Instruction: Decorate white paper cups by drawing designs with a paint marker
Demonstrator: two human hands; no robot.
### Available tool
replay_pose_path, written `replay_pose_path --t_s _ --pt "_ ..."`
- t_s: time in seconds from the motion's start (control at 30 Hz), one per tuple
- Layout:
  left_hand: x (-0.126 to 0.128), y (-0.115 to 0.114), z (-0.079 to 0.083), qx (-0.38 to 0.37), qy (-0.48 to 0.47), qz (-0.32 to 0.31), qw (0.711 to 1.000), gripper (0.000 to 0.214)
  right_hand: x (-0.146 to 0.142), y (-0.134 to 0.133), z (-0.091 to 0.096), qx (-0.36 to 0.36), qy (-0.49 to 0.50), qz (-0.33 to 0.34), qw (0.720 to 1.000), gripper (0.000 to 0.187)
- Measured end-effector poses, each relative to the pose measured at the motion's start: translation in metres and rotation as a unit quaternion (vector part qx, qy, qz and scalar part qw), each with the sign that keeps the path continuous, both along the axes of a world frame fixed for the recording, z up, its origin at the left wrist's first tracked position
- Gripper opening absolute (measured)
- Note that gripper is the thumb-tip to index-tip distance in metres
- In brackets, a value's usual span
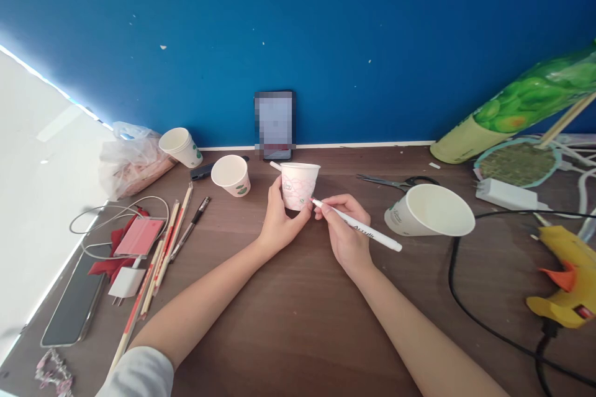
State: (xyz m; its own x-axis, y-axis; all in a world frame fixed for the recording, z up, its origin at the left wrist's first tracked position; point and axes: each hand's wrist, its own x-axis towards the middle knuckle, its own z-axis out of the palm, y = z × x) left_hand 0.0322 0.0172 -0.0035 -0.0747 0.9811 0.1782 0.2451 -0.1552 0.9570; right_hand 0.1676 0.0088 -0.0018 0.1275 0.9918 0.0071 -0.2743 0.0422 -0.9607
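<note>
My left hand (284, 217) is closed around the lower left of a white paper cup (300, 181), which stands upright with faint pink wavy lines on its side. In my right hand (348, 229) is a white acrylic paint marker (367, 232), its pink tip against or very near the cup's lower right side. A white stick-like end (275, 165), perhaps the marker's cap, shows just behind the cup's left rim. To the left stands another paper cup (231, 175); on the right, a larger paper cup (428, 211) sits tilted.
A phone (274, 124) leans on the blue wall. Scissors (395, 182), a yellow glue gun (563, 276) with a black cord, a charger (507, 194) and a green bottle (512, 108) lie right. Wrapped chopsticks (161, 254), a pen (190, 228), stacked cups (180, 146) and another phone (74, 304) are left.
</note>
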Motion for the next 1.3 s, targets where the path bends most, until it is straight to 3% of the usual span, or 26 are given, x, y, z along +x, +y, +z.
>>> replay_pose_path --t_s 0.17,0.33,1.03,1.3 --pt "0.000 0.001 0.000 0.001 0.015 0.002 1.000 0.074 -0.003 -0.004 0.010 -0.002 -0.081 0.004 0.997 0.018" --pt "0.000 0.000 0.002 0.004 0.027 -0.004 1.000 0.075 -0.005 -0.005 0.019 -0.005 -0.083 -0.005 0.997 0.017" --pt "0.000 0.001 0.002 0.000 0.018 0.002 1.000 0.073 -0.002 -0.001 0.001 0.023 -0.060 -0.002 0.998 0.015" --pt "0.000 -0.001 0.005 -0.006 0.034 -0.006 0.999 0.079 -0.003 -0.006 0.011 0.022 -0.085 0.008 0.996 0.017"
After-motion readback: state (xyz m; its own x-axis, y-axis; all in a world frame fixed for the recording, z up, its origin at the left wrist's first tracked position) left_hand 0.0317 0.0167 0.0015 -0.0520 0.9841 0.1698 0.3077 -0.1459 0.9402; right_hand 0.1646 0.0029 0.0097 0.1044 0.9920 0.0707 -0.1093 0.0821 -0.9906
